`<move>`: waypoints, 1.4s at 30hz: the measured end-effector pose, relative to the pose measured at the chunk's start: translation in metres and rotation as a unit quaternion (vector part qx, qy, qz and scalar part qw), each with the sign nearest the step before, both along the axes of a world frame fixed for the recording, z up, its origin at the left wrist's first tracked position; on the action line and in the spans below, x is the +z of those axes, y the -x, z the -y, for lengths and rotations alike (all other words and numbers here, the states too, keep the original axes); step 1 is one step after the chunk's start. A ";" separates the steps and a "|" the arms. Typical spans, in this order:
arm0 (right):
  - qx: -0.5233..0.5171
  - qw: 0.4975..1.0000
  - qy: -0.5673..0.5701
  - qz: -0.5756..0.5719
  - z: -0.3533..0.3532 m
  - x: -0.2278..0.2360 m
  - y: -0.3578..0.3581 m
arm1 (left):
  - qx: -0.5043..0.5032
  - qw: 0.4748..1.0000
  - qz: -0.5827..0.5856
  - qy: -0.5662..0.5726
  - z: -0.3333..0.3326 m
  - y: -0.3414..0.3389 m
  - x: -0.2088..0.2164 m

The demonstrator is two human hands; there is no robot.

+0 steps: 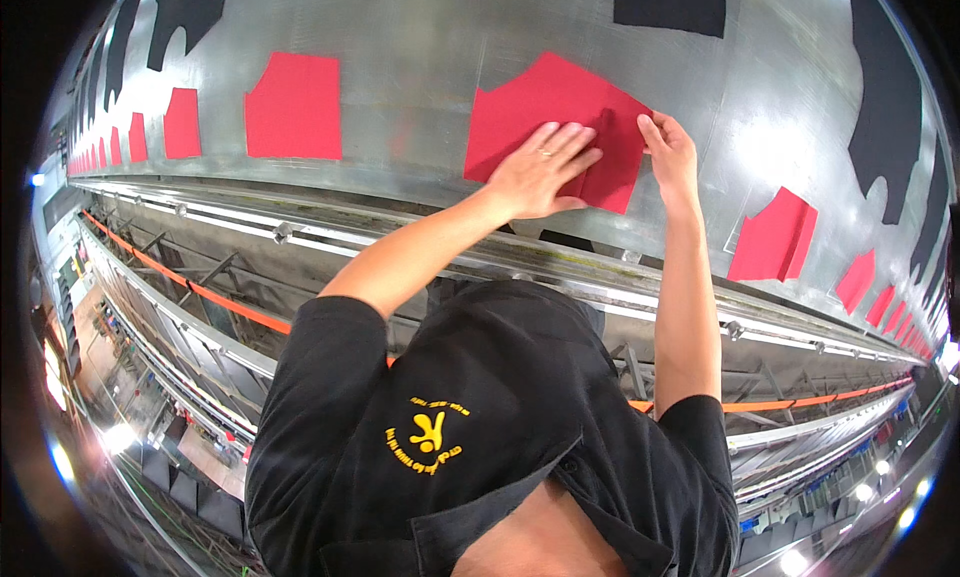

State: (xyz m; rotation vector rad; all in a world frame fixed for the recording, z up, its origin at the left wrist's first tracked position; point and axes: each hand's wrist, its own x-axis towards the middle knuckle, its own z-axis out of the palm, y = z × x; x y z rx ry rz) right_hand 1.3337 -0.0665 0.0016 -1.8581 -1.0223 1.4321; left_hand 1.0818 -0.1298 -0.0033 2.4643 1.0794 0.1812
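Hands: left hand (540, 169) flat, open-fingered on angular red fabric piece (553, 127), right hand (668, 155) pinching its edge.

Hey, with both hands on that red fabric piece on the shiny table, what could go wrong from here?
1. The left hand lies flat on the red piece while the right hand works its right edge, where a fold shows; pressing there might set a crease.
2. More red pieces lie close by in a row, so a sideways slide could break the spacing.
3. The shiny table looks slick, so the piece may slip.
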 end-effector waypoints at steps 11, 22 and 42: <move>-0.108 0.994 0.009 -0.003 0.108 0.051 -0.056 | 0.091 0.992 -0.006 -0.081 -0.033 -0.038 -0.014; -0.043 0.998 0.009 -0.037 0.257 0.032 -0.005 | 0.198 0.974 -0.090 -0.068 0.043 0.083 -0.024; -0.315 0.949 -0.010 0.015 0.475 0.050 -0.199 | 0.205 0.962 -0.059 -0.170 -0.004 -0.122 -0.051</move>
